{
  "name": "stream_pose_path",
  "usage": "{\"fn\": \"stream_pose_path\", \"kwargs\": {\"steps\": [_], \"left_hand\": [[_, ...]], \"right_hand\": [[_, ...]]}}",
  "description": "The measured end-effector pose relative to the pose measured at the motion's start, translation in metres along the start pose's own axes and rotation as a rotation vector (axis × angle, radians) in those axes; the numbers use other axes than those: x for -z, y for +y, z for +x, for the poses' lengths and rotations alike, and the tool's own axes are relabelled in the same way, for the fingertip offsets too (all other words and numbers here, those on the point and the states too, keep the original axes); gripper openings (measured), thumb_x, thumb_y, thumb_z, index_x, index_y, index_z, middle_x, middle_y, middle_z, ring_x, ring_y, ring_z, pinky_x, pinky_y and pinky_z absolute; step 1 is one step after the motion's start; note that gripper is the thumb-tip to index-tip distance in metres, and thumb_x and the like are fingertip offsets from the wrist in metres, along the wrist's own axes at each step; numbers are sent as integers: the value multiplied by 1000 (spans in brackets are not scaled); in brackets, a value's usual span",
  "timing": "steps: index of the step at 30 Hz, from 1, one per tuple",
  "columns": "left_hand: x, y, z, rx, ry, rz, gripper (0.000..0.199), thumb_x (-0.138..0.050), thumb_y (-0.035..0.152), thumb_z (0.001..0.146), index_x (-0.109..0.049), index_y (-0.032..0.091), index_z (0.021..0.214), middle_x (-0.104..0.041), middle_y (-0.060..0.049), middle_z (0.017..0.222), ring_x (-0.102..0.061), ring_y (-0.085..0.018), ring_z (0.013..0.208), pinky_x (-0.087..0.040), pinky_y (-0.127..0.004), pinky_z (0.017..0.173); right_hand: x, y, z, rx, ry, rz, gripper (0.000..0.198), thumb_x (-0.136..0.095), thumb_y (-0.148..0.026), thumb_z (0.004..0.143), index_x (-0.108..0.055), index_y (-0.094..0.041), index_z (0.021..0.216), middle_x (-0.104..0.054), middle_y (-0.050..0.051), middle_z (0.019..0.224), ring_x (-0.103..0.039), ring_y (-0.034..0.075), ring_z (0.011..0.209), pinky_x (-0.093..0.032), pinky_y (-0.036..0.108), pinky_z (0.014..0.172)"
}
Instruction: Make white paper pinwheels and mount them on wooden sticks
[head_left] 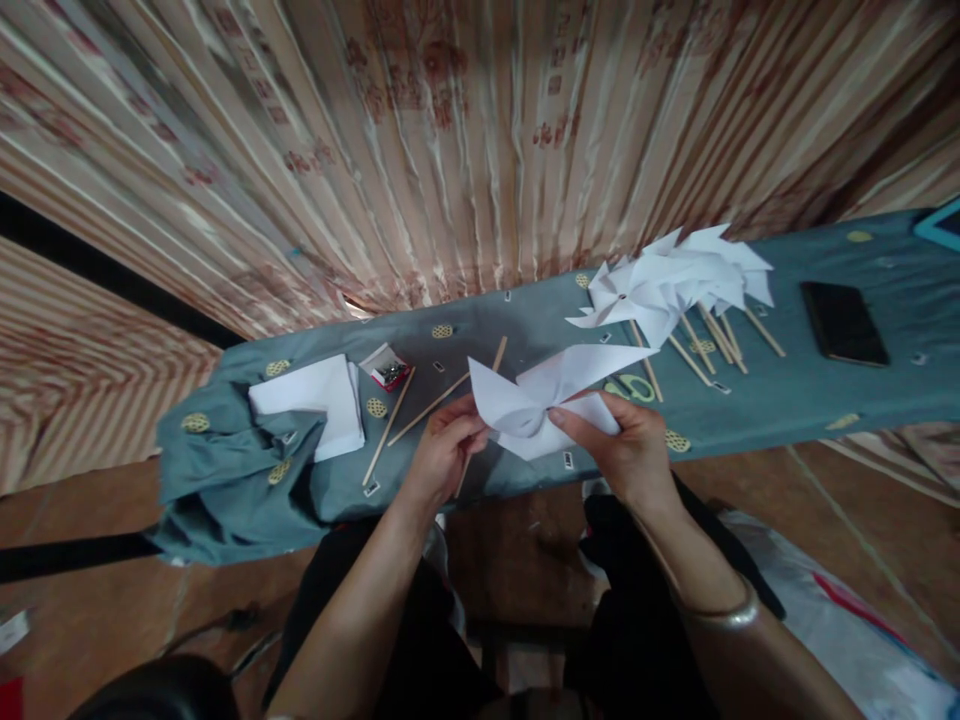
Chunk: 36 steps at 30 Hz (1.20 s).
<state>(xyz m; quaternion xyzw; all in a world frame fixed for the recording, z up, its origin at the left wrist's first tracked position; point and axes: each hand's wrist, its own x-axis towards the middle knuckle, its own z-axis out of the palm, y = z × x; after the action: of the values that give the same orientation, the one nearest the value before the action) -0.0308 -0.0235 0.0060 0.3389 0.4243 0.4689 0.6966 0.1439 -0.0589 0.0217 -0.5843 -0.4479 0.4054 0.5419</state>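
Between my two hands is a white paper pinwheel (517, 405), its blades folded in toward the middle. My left hand (455, 440) pinches its left edge. With the thumb pressed near the pinwheel's centre, my right hand (626, 440) grips the right side; its other fingers are behind the paper. Several finished-looking pinwheels on sticks (675, 285) lie in a heap to the right. Loose wooden sticks (388, 427) rest left of my hands, close to a small open box of pins (386, 367). Green-handled scissors (630, 388) lie partly hidden behind the pinwheel.
A stack of white paper sheets (341, 400) lies at the left on the narrow cloth-covered table (525, 320). A dark phone (844, 322) and a blue-edged object (941, 225) are at the right. Pleated curtains (465, 150) hang behind the table.
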Motion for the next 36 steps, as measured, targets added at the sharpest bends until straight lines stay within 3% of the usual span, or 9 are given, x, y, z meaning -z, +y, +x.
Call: {"fn": "stream_pose_path", "kwargs": {"steps": [2, 5, 7, 11, 15, 21, 36], "left_hand": [[-3, 0, -2, -10, -37, -5, 15, -72, 21, 50, -68, 18, 65, -55, 5, 53, -34, -5, 44, -27, -20, 46], [-7, -1, -5, -31, -48, 48, 24, -76, 20, 48, -70, 17, 71, -66, 3, 65, -53, -9, 57, -42, -22, 63], [-8, -3, -7, -37, -52, 93, 26, -79, 20, 49, -71, 16, 73, -68, 2, 70, -58, -12, 64, -45, -25, 71], [-7, -10, -6, -36, -56, 123, 31, -86, 21, 45, -72, 14, 72, -70, 0, 69, -60, -13, 63, -47, -25, 69], [-8, -15, -2, -74, 45, 108, 33, -88, 26, 47, -75, 13, 75, -74, -4, 76, -64, -16, 67, -52, -29, 70], [-9, -17, -1, -98, 147, 141, 27, -87, 25, 49, -74, 12, 69, -73, -3, 68, -63, -14, 60, -50, -26, 61], [-8, -24, 1, -114, 216, 138, 39, -87, 23, 47, -74, 11, 83, -73, -3, 72, -65, -15, 63, -52, -27, 66]], "right_hand": [[-1, 5, 3, -21, 5, 42, 14, -78, -34, 63, -75, -21, 68, -65, -2, 59, -49, 11, 51, -40, 23, 46], [-5, 11, 5, -12, 16, 56, 16, -79, -35, 61, -74, -20, 65, -64, -2, 57, -48, 11, 51, -41, 24, 46], [-8, 13, 6, -7, 28, 65, 18, -79, -36, 60, -74, -20, 65, -64, -2, 56, -48, 11, 51, -41, 24, 46], [-11, 13, 6, -17, -1, 46, 20, -78, -38, 62, -73, -19, 64, -62, -2, 55, -47, 11, 50, -40, 24, 45], [-15, 14, 4, -37, -41, 50, 20, -78, -38, 61, -72, -19, 64, -63, -2, 55, -47, 11, 49, -40, 24, 46], [-17, 17, 3, -46, -75, 54, 22, -78, -39, 62, -73, -18, 67, -66, -1, 59, -50, 12, 52, -42, 25, 48], [-14, 20, 3, -23, -175, -2, 23, -75, -39, 68, -74, -17, 76, -69, 0, 65, -55, 14, 57, -45, 26, 54]]}}
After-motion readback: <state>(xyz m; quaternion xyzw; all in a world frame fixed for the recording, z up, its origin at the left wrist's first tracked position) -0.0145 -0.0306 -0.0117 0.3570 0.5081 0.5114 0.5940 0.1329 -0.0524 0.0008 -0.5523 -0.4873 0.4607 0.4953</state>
